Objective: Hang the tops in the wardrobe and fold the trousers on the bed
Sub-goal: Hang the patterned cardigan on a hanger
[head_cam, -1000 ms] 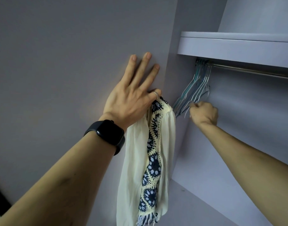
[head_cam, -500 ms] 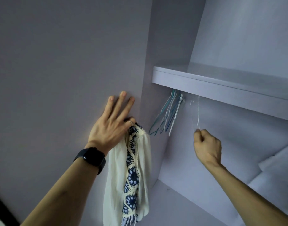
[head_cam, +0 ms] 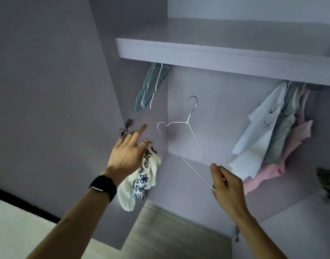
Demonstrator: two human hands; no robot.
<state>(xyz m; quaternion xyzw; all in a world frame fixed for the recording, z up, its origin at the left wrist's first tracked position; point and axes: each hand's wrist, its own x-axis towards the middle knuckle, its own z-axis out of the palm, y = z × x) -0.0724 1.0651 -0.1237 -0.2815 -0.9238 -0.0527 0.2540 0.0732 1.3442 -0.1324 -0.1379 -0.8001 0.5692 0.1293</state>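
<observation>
My left hand (head_cam: pixel 129 156) holds a cream top with a blue and white crochet panel (head_cam: pixel 143 176); the top hangs from under the palm while the index and middle fingers point up toward the wardrobe's left wall. My right hand (head_cam: pixel 225 186) pinches the lower bar of a white wire hanger (head_cam: pixel 193 135), which is off the rail and tilted, hook pointing up. The hanger is bare. Both hands are in front of the open wardrobe.
Several empty teal and white hangers (head_cam: pixel 151 88) hang bunched at the rail's left end under the shelf (head_cam: pixel 216 58). White, grey and pink tops (head_cam: pixel 272 131) hang at the right. A metal door hinge (head_cam: pixel 125 127) sits on the left wall. Wooden floor (head_cam: pixel 169 230) lies below.
My right hand has pulled one white hanger off the rail and brought it down toward me. My left hand has left the wardrobe door and moved right with the top. The view has tipped downward.
</observation>
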